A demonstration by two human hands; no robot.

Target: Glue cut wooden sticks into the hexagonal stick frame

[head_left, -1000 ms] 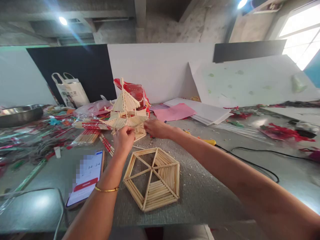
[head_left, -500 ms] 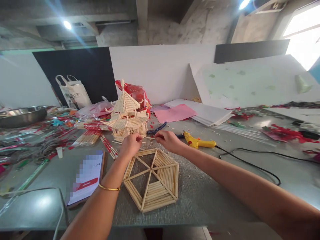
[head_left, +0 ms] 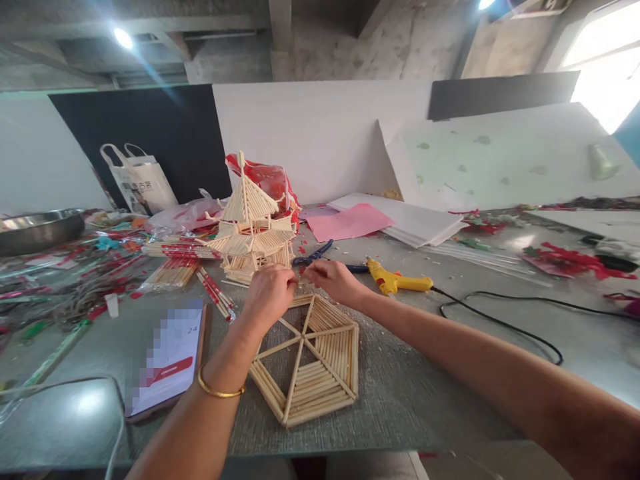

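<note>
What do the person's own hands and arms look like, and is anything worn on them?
The left hand and right hand are ungloved, and both forearms are bare. A slim, rounded, gold-coloured bangle circles the left forearm near the wrist; the right wrist shows no band. Rings can't be made out.

Left hand and right hand nearly meet over the surface; anything between the fingers is too small to identify. Hexagonal stick panel, by the surface's near edge: far-left side partly hidden behind left hand and left forearm. Stick tower: lower front partly covered by left hand. Pliers: part hidden behind right hand. Phone: screen partly pixelated. Metal bowl, toward the surface's far-left corner: cut off by the view's left edge.
</note>
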